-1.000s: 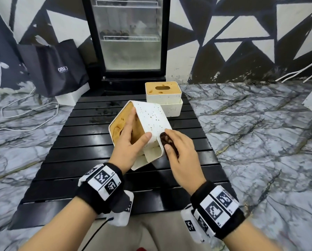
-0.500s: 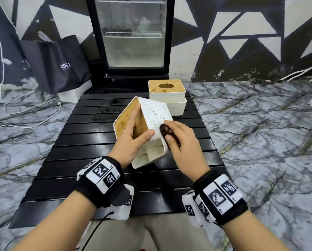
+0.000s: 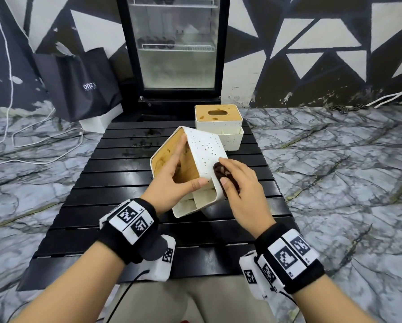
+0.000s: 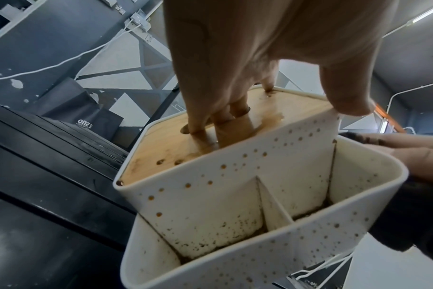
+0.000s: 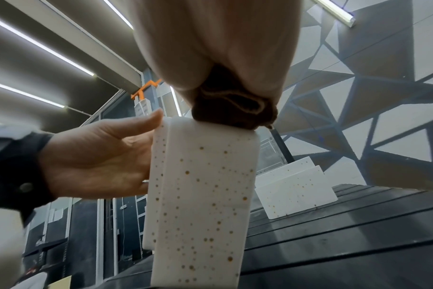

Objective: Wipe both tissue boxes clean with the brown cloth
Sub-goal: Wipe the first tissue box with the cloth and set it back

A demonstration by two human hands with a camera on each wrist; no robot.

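Café or shop interior: glass-door display fridge [image 3: 175, 50], black-and-white geometric mural wall [image 3: 312, 43], marble-pattern floor [image 3: 347, 171], black slatted table [image 3: 116, 183], shopping bag [image 3: 81, 85]

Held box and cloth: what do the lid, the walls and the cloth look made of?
Held box: its lid looks like pale wood or bamboo, grained, satin, brown-stained. Walls look like white matte moulded plastic, smooth with rounded corners, brown-speckled. Cloth looks like soft dark brown fabric, bunched in folds, possibly microfibre.

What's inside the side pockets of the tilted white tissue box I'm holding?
The tilted white speckled tissue box has pockets holding only brown grime along their bottoms. Its main compartment is hidden under the wooden lid.
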